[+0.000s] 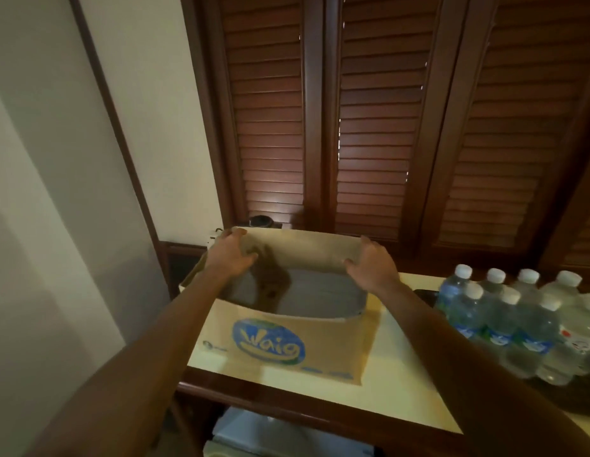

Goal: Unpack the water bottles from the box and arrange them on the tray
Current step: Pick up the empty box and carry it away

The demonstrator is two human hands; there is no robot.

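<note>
A brown cardboard box (320, 344) with a blue oval logo stands on the pale counter, its top wide and no bottle showing inside. My left hand (229, 255) grips the far flap (303, 249) near its left corner. My right hand (371, 262) grips the same flap at its right end. Several clear water bottles (514, 321) with white caps and blue labels stand upright in rows at the right, on a dark tray (425, 293) of which only the edges show.
The counter (402, 384) has a dark wooden front edge, with a white appliance below it. Dark louvred wooden shutters (379, 127) rise behind the counter. A pale wall is at the left. A small dark object (262, 222) sits behind the box.
</note>
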